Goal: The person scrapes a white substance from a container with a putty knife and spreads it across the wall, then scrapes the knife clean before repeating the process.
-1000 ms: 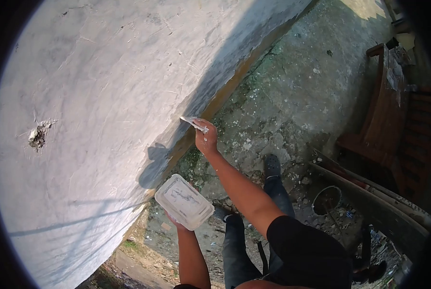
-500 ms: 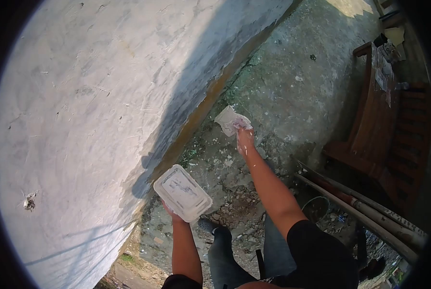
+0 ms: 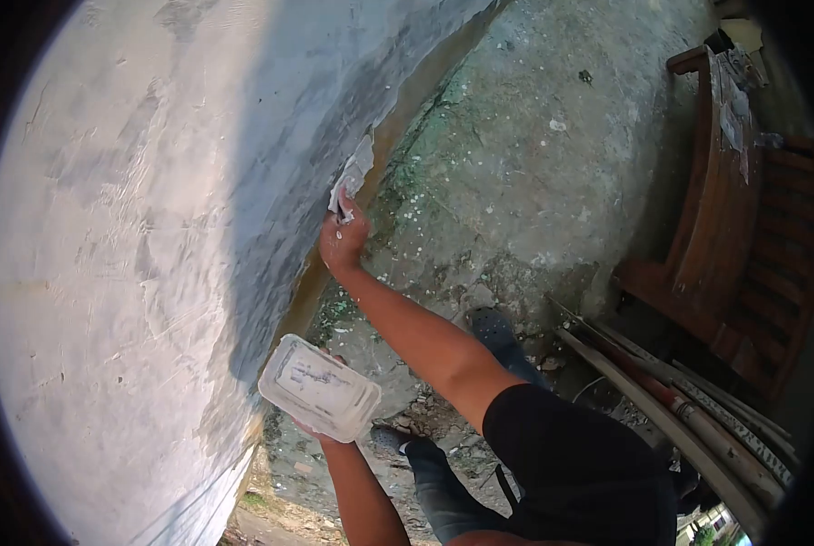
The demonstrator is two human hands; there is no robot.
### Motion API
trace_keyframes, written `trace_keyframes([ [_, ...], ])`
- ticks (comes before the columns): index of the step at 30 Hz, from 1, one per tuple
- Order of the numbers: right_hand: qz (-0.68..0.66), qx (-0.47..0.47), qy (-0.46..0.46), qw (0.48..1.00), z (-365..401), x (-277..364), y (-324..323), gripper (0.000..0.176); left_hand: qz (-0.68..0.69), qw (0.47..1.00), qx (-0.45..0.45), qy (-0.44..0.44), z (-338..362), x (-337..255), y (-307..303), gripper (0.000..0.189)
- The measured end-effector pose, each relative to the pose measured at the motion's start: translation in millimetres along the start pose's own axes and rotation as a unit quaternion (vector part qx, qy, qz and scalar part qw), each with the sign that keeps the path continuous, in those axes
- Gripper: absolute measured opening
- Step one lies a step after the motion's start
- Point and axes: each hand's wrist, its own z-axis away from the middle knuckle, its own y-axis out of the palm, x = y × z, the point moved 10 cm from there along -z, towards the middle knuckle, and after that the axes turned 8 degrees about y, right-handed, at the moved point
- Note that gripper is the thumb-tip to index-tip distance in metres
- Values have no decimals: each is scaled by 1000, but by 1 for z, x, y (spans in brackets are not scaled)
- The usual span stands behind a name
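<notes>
My right hand [image 3: 345, 238] grips a flat, putty-smeared scraper [image 3: 356, 168], its blade against the lower edge of the whitish wall [image 3: 152, 227]. White smears mark the fingers. Below and to the left, my left hand [image 3: 323, 436] supports a shallow rectangular plastic tub [image 3: 369, 399] from underneath, fingers showing at its far side. White residue and a few dark streaks coat the tub's inside. A brownish strip [image 3: 295, 316] runs along the base of the wall, close to both hands.
Rough, paint-spotted concrete floor [image 3: 516, 155] lies beside the wall, with rubble near my feet. A wooden bench [image 3: 703, 200] stands at the right with papers and small items on it. Long poles [image 3: 689, 419] lie below the bench.
My right hand has swung left with the scraper, from over the floor to the wall's lower edge. The tub in my left hand has shifted slightly left and down. One foot has come into view.
</notes>
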Motion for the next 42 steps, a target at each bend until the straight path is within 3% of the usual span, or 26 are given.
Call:
trace_keyframes([
  [2,-9,14,-37,999,44,1,-12,45,-10,999,-43,-4,8,-20,-24,76],
  [4,7,141,-130,981,85,4,-18,44,-16,996,-86,-2,20,-20,-40,76],
  [7,-6,231,-161,959,66,-1,-53,39,-11,997,-74,7,23,-16,-34,75],
  [9,9,271,100,957,29,-37,-66,32,-2,999,-15,-36,26,0,-11,72],
  [11,29,194,179,964,-22,-43,-92,30,1,999,-31,-42,25,4,-12,71],
  [12,8,82,133,988,-54,-51,-108,29,3,998,-48,-50,24,7,-16,70],
  [14,37,-31,172,984,-110,-92,-127,28,-1,997,-56,-44,22,11,-19,70],
  [19,83,31,119,989,-145,-92,-78,26,-5,999,-23,-33,14,18,-27,71],
  [21,-5,94,187,978,-119,-74,-54,28,1,998,-60,-30,15,21,-42,72],
  [23,-96,67,139,983,-95,-70,-48,30,5,997,-73,-24,14,21,-49,73],
  [25,-58,86,77,992,-60,-51,-46,37,5,996,-86,-10,13,15,-55,73],
  [30,42,194,-6,980,24,-33,-46,36,-9,998,-48,-50,15,10,-41,74],
  [32,25,313,-89,945,46,-32,-29,37,-31,997,-60,-40,14,7,-45,74],
  [33,19,308,-88,947,38,-21,-31,37,-46,996,-72,-26,12,4,-45,75],
  [35,-93,329,24,939,1,-3,-38,35,-42,996,-75,-30,9,8,-21,75],
  [39,-49,55,169,983,-93,0,-98,29,-39,996,-68,-44,5,20,0,75],
  [42,24,-19,214,976,-132,-2,-104,34,-39,993,-99,-48,6,26,-2,74],
])
